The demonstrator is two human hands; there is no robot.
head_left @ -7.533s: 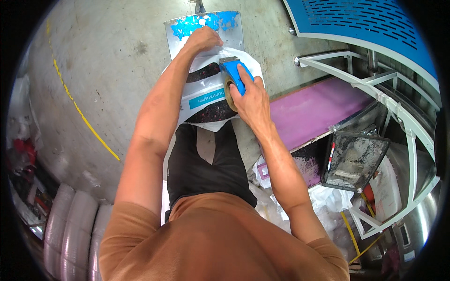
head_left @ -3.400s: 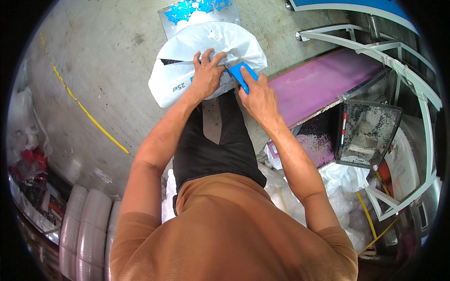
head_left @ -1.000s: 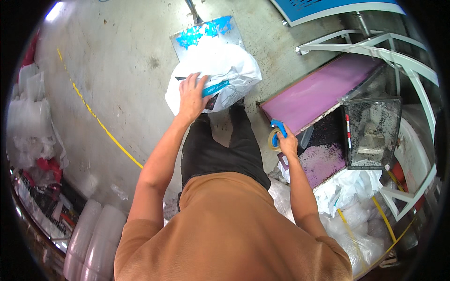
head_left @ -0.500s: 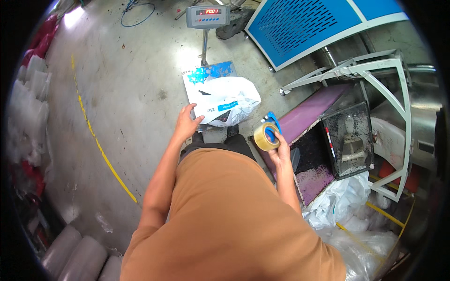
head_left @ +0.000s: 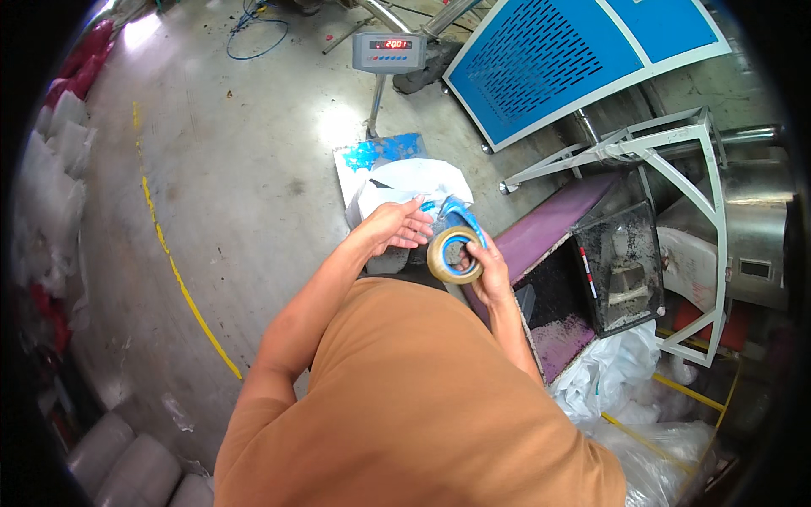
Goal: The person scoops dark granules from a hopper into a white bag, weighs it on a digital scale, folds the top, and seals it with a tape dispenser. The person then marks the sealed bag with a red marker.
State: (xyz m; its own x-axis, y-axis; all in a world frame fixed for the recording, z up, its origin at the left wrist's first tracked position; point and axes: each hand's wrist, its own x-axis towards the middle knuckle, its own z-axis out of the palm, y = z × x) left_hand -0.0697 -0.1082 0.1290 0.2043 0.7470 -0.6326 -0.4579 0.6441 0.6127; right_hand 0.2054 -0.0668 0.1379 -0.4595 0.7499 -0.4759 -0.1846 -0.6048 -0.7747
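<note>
My right hand grips a blue tape dispenser carrying a roll of brownish clear tape, held in front of my waist. Just left of the dispenser's front end is my left hand, its fingers stretched out and apart with nothing visible in them. Whether its fingertips touch the tape cannot be made out. Beyond both hands a white plastic sack rests on the platform of a floor scale. My hands and the dispenser hide part of the sack's near side.
The scale's grey display stands on a post behind the sack. To the right are a purple-sided bin, a white metal frame and a blue slotted cabinet. Grey rolls lie lower left, beside a yellow floor line.
My left hand has left the sack and moved right, close to the dispenser. My right hand has brought the tape dispenser left and slightly lower, in front of the sack.
</note>
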